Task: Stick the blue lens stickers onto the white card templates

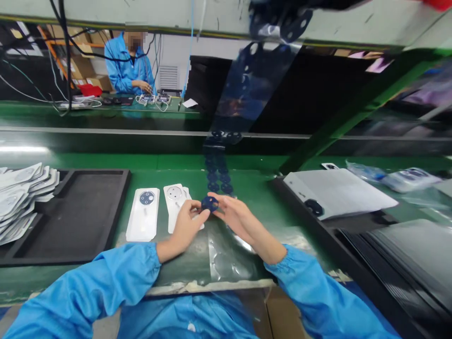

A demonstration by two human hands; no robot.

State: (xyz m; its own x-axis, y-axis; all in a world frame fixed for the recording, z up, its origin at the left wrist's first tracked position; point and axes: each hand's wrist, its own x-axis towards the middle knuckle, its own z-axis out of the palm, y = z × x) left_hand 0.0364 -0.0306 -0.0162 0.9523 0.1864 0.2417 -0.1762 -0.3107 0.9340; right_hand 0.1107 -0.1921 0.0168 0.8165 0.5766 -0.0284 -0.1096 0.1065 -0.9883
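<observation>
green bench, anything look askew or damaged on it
Two things: at left, white pieces on the black tray are heaped unevenly, edges out of line; and the green bench has a pale, ragged front edge, perhaps worn.

The person wears a blue, slightly shiny smock (pixel 162 316) with a pale round button (pixel 191 327); to either side of that button, long wrinkled blue sleeves (pixel 106 278) end in gathered cuffs (pixel 152 259).

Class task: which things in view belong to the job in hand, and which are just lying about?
Likely part of the job:
Dark disc, at fingertips of left hand and right hand
Strip of similar discs
White panels near the left hand

Apparently just lying about:
Red bundle in the background
Cardboard boxes
</observation>
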